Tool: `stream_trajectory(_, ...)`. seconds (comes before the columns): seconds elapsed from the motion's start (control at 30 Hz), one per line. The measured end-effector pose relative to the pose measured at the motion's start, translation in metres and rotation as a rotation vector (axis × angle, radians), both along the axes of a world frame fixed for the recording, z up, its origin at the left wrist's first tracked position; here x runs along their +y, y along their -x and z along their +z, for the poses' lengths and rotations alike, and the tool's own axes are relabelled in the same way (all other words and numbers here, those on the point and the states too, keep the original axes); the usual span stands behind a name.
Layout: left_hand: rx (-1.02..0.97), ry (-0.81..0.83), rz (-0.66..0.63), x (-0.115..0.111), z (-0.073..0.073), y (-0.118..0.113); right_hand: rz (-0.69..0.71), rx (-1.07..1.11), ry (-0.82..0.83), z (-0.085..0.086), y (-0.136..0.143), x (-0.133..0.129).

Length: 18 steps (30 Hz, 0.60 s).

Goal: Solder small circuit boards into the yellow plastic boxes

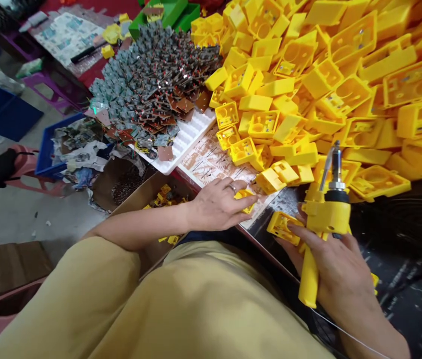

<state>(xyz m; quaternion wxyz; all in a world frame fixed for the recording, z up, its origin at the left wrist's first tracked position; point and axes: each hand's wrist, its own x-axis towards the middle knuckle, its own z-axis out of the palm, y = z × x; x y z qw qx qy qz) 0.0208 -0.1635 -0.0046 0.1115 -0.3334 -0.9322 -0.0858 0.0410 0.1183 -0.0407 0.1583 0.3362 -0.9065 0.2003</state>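
Note:
My left hand [216,204], a ring on one finger, reaches over the board's front edge with its fingers closed round a small yellow plastic case [246,200]. In my right hand [340,264] is a yellow soldering gun [326,217], its metal tip pointing up and a thin pale wire trailing below the grip. The same hand's fingertips also pinch another open yellow case [282,227], left of the gun. Just beyond both hands, loose yellow cases [271,180] lie at the edge of a big heap. Part of the right fingers is hidden behind the gun.
The heap of yellow cases [297,89] fills the back right. To its left, wired circuit boards [158,80] pile up on a white foam tray [192,137]. An open carton [132,199] with yellow pieces stands below my left forearm. A blue crate [46,149] is farther left.

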Motion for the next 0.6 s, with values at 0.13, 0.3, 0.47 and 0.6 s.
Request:
stream_trajectory(0.13, -0.035, -0.089, -0.237, 0.008, -0.006, 0.007, -0.009, 0.002, -0.011, 0.000, 0.000, 0.002)
stream_trajectory(0.3, -0.017, 0.027, -0.163, -0.019, 0.018, 0.019, -0.017, 0.091, -0.010, 0.009, 0.002, 0.003)
stream_trajectory(0.47, -0.015, 0.428, 0.365, -0.111, 0.065, 0.038, -0.104, 0.237, -0.005, 0.018, 0.006, -0.002)
stream_trajectory(0.6, -0.057, 0.485, 0.291, -0.157, 0.077, 0.042, -0.121, 0.226, 0.003, 0.022, 0.005, -0.006)
